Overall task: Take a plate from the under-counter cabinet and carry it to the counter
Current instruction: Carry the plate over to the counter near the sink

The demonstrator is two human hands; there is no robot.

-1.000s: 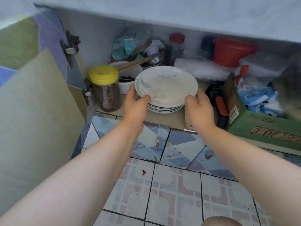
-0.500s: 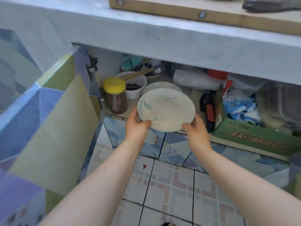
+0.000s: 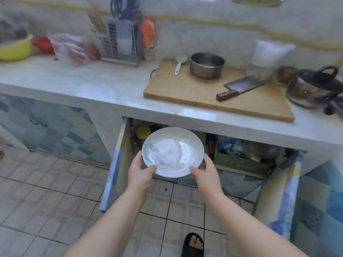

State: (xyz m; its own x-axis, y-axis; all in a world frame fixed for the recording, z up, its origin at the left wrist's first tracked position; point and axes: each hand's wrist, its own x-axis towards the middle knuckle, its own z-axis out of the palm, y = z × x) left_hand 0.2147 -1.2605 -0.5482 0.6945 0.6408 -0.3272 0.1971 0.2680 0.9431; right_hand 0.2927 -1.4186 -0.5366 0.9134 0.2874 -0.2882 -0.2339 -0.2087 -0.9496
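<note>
Since half a second ago the plate [image 3: 172, 152] is coming up and out of the under-counter cabinet [image 3: 241, 151], and my view is rising until the counter [image 3: 104, 89] top is showing whole.

Head view: I am holding the plate level in front of the open cabinet, below the counter lip. My left hand [image 3: 141, 170] is pinching the rim at 7 o'clock, my right hand [image 3: 205, 170] at 5 o'clock, thumbs on top and the other fingers curled underneath, both closed on the rim.

I am judging it glazed ceramic: stiff, fairly light, slick and easily chipped, so the two-sided rim grip looks right.

At 12 o'clock the counter edge is overhanging the plate, and lifting straight up is risking a knock; I am expecting to draw it toward me first. On top, the cutting board [image 3: 213, 95] with a pot [image 3: 207, 65] and a cleaver [image 3: 239, 88] is filling 1 o'clock, while bare counter is lying open toward 11 o'clock. Cabinet doors [image 3: 116, 164] are standing open on both sides.
</note>
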